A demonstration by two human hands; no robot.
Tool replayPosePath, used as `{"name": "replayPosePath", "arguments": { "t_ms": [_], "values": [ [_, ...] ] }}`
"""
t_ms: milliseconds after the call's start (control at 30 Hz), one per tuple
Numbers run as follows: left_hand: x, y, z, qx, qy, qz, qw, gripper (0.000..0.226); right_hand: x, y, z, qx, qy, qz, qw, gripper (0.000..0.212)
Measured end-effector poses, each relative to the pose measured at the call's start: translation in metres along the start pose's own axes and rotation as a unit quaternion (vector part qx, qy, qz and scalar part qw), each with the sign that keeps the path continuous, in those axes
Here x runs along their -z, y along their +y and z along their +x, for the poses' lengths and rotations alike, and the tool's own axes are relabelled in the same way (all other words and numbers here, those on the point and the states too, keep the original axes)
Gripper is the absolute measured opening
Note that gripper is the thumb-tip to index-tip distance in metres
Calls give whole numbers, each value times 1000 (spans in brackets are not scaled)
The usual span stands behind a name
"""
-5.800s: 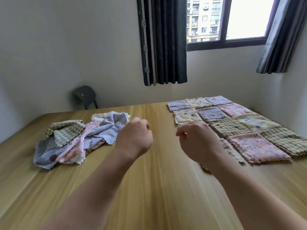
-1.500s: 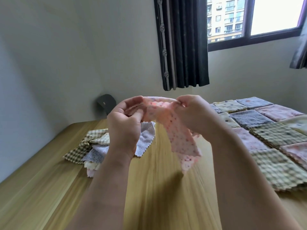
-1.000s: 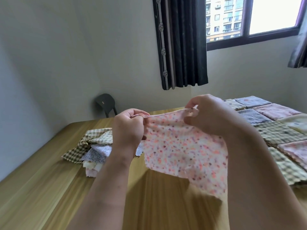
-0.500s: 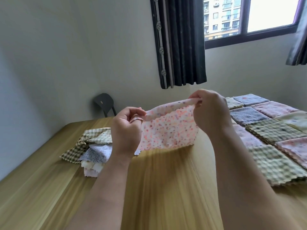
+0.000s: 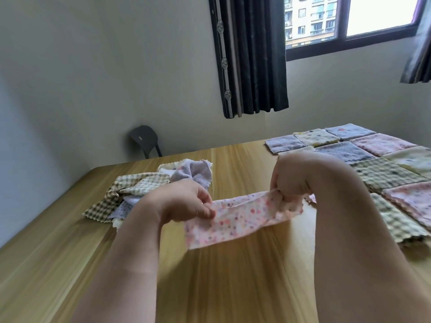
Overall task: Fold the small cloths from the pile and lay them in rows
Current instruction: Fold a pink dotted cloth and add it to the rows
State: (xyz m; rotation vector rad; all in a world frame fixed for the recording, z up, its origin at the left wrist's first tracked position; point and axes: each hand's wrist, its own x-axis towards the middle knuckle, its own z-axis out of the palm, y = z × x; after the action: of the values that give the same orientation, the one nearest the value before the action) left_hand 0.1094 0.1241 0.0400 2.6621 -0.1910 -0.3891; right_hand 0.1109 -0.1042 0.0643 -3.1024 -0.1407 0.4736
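Note:
A pink flowered cloth [image 5: 238, 217] is stretched between my hands, low over the wooden table [image 5: 221, 287], doubled over along its top edge. My left hand [image 5: 184, 201] pinches its left end and my right hand [image 5: 293, 176] pinches its right end. Behind my left hand lies the pile of unfolded cloths [image 5: 140, 190], checked, lilac and white. At the right, several folded cloths [image 5: 382, 166] lie side by side in rows; my right arm hides part of them.
A dark chair [image 5: 145, 141] stands by the wall beyond the table's far left corner. A dark curtain [image 5: 251, 54] and a window are at the back. Bare wood shows between the pile and the rows.
Both hands have come down from chest height to just above the table with the pink cloth. The cloth, hanging open before, is now folded over into a narrower band.

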Motion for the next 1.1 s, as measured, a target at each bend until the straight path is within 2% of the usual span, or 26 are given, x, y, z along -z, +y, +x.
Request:
{"name": "replayPosePath", "arguments": {
  "t_ms": [67,233,300,500,633,733,833,900,967,1033,1100],
  "values": [
    [-2,-1,0,2,-23,34,999,10,-3,-2,-2,6,-28,-70,997,43],
    [-7,-5,7,10,-24,26,999,8,-9,4,4,-6,-75,14,997,48],
    [-10,-8,13,5,0,53,999,4,-12,6,7,-19,-59,21,998,45],
    [-22,-20,32,4,83,59,995,13,-27,5,37,-31,-30,59,997,32],
    [-36,-29,46,-12,171,67,983,10,-40,1,61,-43,9,34,998,38],
    [-46,-35,54,-16,207,70,976,10,-52,-1,74,-55,14,57,997,43],
    [-55,-40,60,-1,187,82,979,24,-59,-4,82,-52,-28,76,995,57],
    [-59,-44,62,16,158,87,983,42,-62,-6,85,-48,-61,65,995,58],
    [-61,-47,64,28,146,84,985,49,-63,-6,88,-47,-60,71,995,58],
    [-61,-47,65,29,150,99,983,48,-62,-5,85,-45,-33,79,995,61],
    [-59,-45,64,27,157,103,982,35,-62,-4,80,-43,-15,100,994,59]
  ]
}}
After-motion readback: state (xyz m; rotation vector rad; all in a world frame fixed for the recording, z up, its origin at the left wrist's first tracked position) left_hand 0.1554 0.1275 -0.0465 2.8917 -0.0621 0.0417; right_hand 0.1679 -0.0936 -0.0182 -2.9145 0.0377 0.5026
